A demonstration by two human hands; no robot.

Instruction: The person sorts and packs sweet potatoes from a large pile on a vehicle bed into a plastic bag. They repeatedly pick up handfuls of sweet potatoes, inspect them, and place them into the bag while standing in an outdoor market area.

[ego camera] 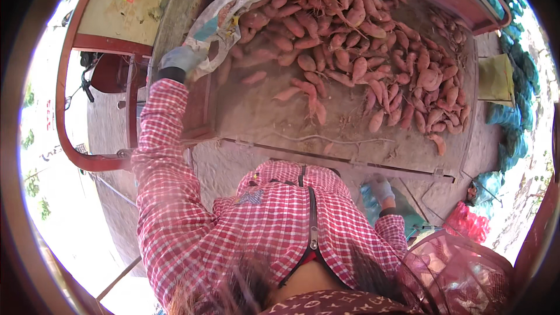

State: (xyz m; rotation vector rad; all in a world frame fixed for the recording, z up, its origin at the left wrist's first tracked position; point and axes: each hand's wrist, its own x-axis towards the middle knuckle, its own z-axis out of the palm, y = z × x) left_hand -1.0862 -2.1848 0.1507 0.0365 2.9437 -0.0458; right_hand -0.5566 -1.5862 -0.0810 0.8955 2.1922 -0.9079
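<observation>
My left hand [183,57], in a pale work glove, reaches out to the left and grips a white printed woven sack [218,22]. The sack hangs limp and crumpled over the wooden edge of the truck bed, beside the pile of sweet potatoes [332,26]. Down by my right side is my gloved right hand [381,188], next to a teal mesh bag [409,214]. It appears to touch the bag, but its fingers are too blurred to show whether they grip it. Several sweet potatoes lie loose at the near edge of the pile.
The soil-strewn truck bed [262,109] has a metal near edge with hinges and red side rails [96,164]. A yellow box-like object [496,79] stands at right, before a row of filled teal mesh bags [518,118]. Red netting [468,223] lies lower right.
</observation>
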